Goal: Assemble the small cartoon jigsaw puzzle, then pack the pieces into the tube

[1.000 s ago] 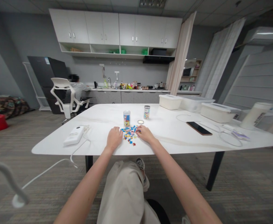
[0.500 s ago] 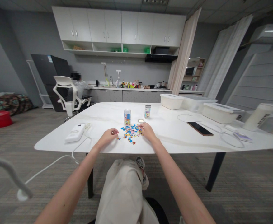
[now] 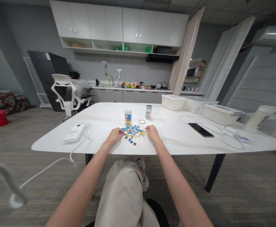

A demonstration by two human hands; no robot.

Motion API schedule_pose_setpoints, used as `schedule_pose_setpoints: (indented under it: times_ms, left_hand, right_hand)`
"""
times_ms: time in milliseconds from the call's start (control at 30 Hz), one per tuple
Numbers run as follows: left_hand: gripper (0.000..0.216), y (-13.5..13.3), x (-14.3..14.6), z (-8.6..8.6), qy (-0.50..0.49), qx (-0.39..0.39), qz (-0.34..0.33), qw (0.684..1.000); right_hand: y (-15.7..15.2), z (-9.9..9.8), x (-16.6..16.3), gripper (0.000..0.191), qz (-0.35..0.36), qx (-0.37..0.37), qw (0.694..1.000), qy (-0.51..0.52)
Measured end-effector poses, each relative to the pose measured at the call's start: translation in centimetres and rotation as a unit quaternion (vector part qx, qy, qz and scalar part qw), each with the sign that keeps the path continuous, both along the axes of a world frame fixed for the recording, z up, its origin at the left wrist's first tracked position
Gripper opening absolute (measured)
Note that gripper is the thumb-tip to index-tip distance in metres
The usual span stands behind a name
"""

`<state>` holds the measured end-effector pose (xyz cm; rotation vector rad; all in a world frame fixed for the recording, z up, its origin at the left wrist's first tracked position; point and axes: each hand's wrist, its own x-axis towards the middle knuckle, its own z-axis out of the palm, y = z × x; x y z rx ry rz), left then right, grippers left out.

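A loose pile of small colourful jigsaw puzzle pieces, mostly blue, yellow and pink, lies on the white table. At the pile's left edge is my left hand, its fingers curled together and the tips against the outermost pieces. My right hand rests at the right edge, thumb and fingers bent inward close to a few yellow pieces. Whether either hand pinches a piece is too small to see. Behind the pile stands a clear can with a cartoon print. A round ring-like lid lies to its right.
Further back stands a second printed can with a dark top. A white power strip with cables is at the left. On the right are a phone, cables, lidded boxes and a tilted bottle. A person sits far left.
My left hand has moved right against the pile, and stray pieces there now lie closer in. My right hand has drawn slightly right, uncovering pieces. The view has shifted a little.
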<state>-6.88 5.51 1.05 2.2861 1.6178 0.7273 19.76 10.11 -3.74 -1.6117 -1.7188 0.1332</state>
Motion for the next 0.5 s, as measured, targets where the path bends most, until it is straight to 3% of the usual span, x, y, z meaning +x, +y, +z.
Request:
schedule_pose_setpoints:
  times_ms: [100, 167, 233, 333, 500]
  left_hand:
    - [0.025, -0.7, 0.6, -0.7, 0.087, 0.129, 0.024, 0.987]
    - [0.031, -0.9, 0.8, -1.2, 0.143, 0.172, 0.039, 0.974]
    - [0.035, -0.8, 0.8, -1.5, 0.176, 0.166, 0.038, 0.97]
    - [0.037, -0.2, 0.7, -1.8, 0.2, 0.136, -0.013, 0.97]
    - [0.036, -0.1, 0.6, -1.5, 0.181, 0.131, -0.047, 0.974]
  right_hand:
    - [0.1, 0.0, 0.1, 0.03, 0.004, 0.011, 1.0, 0.02]
    - [0.1, 0.1, 0.1, 0.031, 0.005, 0.008, 1.0, 0.021]
    - [0.0, 0.4, -0.2, 0.031, 0.023, 0.011, 1.0, 0.018]
    - [-0.1, 0.7, -0.8, 0.031, 0.091, 0.013, 0.996, 0.014]
    - [-0.4, 0.9, -2.0, 0.033, 0.184, 0.011, 0.983, -0.013]
